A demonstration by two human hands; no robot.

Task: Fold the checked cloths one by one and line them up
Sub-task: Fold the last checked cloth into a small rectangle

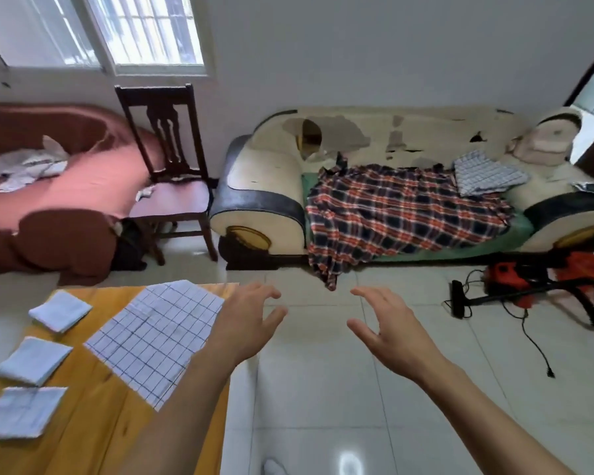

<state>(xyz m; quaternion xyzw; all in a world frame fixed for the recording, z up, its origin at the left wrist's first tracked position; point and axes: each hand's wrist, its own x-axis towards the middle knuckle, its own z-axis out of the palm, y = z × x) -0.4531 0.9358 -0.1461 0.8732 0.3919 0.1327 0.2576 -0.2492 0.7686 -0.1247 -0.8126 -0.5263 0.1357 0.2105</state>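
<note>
Head view: a worn cream sofa (374,149) stands against the far wall, carrying a red-and-navy plaid blanket (391,214) and a small pile of checked cloths (487,174) at its right end. The wooden tabletop (93,416) occupies the lower left. On it lies one unfolded checked cloth (151,337), flat, its long axis running diagonally from near left to far right. Three folded cloths (33,359) form a column along the tabletop's left side. The left hand (251,323) and right hand (391,334) hover over the floor tiles, fingers spread, holding nothing.
</note>
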